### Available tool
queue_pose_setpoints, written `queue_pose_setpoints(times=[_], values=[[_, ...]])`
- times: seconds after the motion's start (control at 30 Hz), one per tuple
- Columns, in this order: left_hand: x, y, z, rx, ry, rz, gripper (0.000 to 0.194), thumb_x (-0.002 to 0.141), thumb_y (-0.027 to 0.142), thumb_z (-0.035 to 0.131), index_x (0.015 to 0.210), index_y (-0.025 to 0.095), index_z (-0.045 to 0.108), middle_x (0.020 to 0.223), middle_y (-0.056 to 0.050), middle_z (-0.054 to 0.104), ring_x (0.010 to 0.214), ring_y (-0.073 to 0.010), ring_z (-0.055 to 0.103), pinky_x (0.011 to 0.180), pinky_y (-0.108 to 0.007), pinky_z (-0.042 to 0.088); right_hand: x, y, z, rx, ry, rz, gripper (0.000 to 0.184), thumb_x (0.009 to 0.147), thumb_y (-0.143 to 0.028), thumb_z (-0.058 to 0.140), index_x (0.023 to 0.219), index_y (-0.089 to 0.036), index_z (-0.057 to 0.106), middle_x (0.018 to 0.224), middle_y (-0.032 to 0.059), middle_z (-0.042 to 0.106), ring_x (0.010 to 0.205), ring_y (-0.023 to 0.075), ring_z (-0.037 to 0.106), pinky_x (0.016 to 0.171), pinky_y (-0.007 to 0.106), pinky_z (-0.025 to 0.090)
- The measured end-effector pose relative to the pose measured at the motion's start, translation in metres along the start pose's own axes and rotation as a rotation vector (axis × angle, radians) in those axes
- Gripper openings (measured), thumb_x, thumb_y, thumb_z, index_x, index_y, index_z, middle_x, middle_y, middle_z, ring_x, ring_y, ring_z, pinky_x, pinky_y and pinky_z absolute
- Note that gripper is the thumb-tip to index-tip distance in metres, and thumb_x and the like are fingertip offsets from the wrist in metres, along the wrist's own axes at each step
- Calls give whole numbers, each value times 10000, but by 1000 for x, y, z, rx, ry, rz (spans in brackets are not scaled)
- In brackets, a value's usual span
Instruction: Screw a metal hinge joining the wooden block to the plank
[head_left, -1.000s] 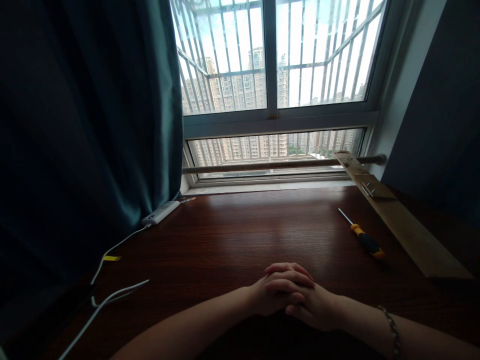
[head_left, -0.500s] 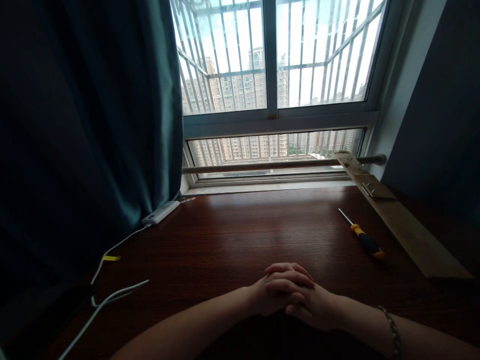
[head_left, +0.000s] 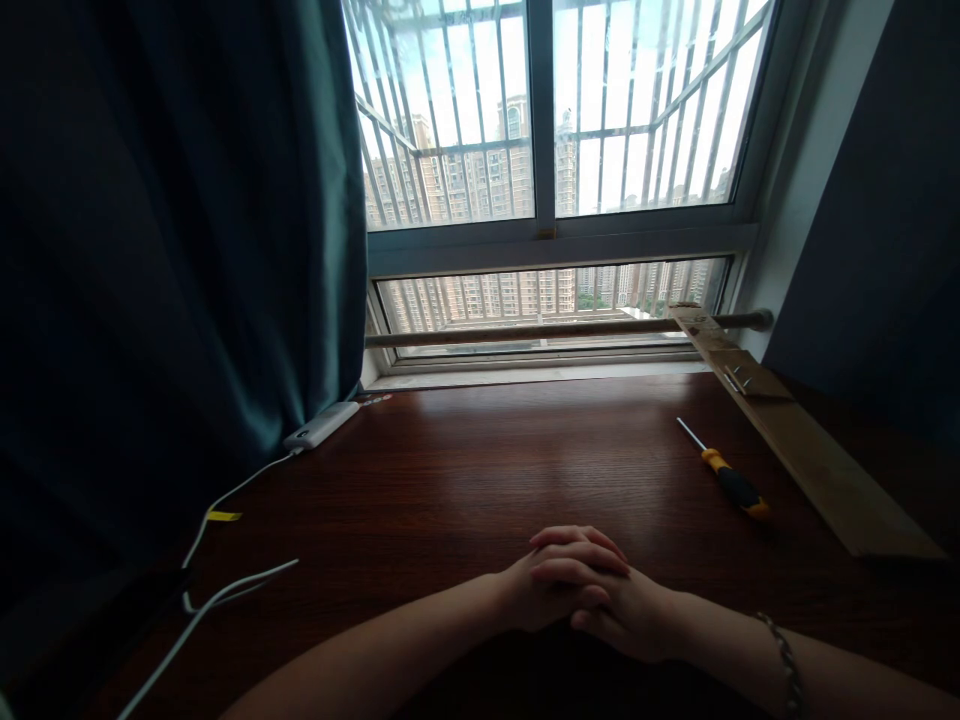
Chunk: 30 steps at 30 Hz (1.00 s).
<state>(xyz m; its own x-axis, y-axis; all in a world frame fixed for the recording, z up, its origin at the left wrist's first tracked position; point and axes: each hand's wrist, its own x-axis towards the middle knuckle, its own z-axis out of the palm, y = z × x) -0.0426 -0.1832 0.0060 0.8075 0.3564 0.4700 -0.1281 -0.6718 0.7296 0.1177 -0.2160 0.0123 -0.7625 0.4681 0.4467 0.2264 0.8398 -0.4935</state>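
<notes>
My left hand (head_left: 529,592) and my right hand (head_left: 637,612) are clasped together at the table's near edge, their fingers interlaced. Both are closed, and no object shows between them. A braided bracelet (head_left: 782,655) circles my right wrist. Beyond my right hand, a screwdriver (head_left: 733,482) with a yellow and black handle lies on the dark wooden table (head_left: 480,460), its metal tip pointing away to the left. Right of it, a long brown board (head_left: 817,460) rests at a slant, with a few small metal pieces (head_left: 739,378), perhaps screws, on its upper part.
At the far left lies a white power strip or power bank (head_left: 322,427) with a white cable (head_left: 240,490) bearing a yellow tag (head_left: 223,517). A dark blue curtain (head_left: 300,200) hangs on the left. A barred window (head_left: 544,235) and a horizontal rail (head_left: 525,333) stand behind the table.
</notes>
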Motion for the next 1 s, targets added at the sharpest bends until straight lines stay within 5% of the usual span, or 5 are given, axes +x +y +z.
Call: queue_pose_setpoints(times=[0.57,1.0], values=[[0,3,-1,-16,-5,-10,342,830,278,517,1156,182,548,1128,-123,548,1088,-219,506,931,-414,431,0,0,-1,-18,-17,2,456,880,-383,422,1299,-210,374,1334,95,401,1284,197,252,1034,383,315],[0,1,0,-29,-2,-27,341,823,326,522,1151,236,540,1133,-76,540,1072,-212,513,919,-418,440,1,-1,-2,-23,-36,21,447,876,-372,426,1290,-210,382,1335,91,391,1291,199,243,1033,385,316]])
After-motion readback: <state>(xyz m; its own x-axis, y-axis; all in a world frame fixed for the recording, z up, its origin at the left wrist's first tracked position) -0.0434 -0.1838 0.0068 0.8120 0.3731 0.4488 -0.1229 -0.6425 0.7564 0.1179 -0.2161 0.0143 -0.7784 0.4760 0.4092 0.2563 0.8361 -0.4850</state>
